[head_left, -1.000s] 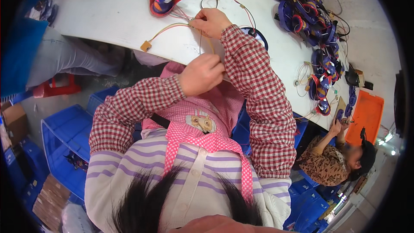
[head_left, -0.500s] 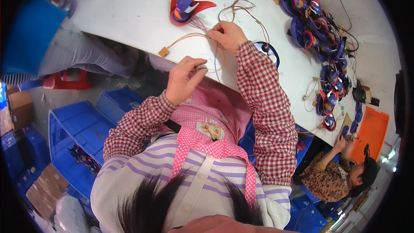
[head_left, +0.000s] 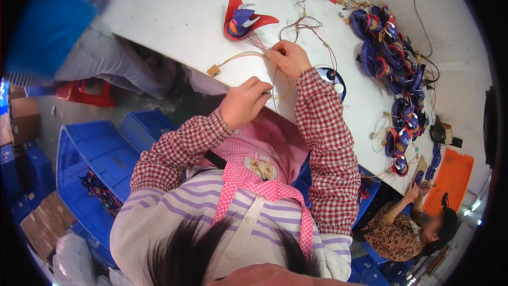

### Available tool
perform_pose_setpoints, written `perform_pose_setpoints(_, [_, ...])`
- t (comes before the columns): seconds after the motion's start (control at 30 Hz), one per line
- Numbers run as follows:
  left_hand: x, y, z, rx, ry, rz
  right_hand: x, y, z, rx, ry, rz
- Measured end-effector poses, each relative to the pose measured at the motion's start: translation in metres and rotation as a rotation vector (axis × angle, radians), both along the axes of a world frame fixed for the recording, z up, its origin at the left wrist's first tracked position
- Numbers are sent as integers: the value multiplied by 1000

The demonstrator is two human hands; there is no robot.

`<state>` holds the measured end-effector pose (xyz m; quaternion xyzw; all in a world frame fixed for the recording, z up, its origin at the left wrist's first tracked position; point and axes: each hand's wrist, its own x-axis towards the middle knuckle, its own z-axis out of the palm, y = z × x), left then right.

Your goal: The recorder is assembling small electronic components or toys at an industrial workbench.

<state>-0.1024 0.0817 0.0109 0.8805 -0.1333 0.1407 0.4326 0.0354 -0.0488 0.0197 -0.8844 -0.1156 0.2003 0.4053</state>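
My left hand (head_left: 243, 101) is closed in a pinch just over the table's near edge; the fingers mostly hide the small round silver part that showed in them a moment earlier. My right hand (head_left: 290, 58) pinches thin coloured wires (head_left: 257, 42) a little above the table. These wires run from a red and purple toy part (head_left: 242, 22) with white horn-like points, lying farther away. A small tan connector (head_left: 213, 70) ends one wire bundle left of my right hand. Yellow wire (head_left: 286, 89) loops between my hands. A dark round part (head_left: 332, 82) with a white disc lies beside my right wrist.
Purple and red wired parts (head_left: 389, 47) are heaped along the right of the white table (head_left: 174, 16). Blue crates (head_left: 95, 148) stand at lower left. One person in blue (head_left: 53, 32) stands at left; another person (head_left: 397, 228) works at lower right near an orange tray (head_left: 450, 180).
My left hand has moved right and slightly down, closer to my right hand, and turned so its fingers hide the silver part. My right hand keeps its pinch on the wires.
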Motion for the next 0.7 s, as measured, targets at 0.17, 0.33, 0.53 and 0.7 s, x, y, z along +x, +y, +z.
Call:
perform_pose_setpoints(0.17, [2,4,6,19,32,-3,-2,4,-1,-36,-85,13])
perform_pose_setpoints(0.33, [-25,30,2,-124,26,224,0,1,-6,-27,-135,-8])
perform_pose_setpoints(0.53, [-14,78,-11,151,-64,479,-2,4,-1,-27,-99,-26])
perform_pose_setpoints(0.7, [-9,83,-11,270,-107,392,-10,3,3,-3,-213,-70])
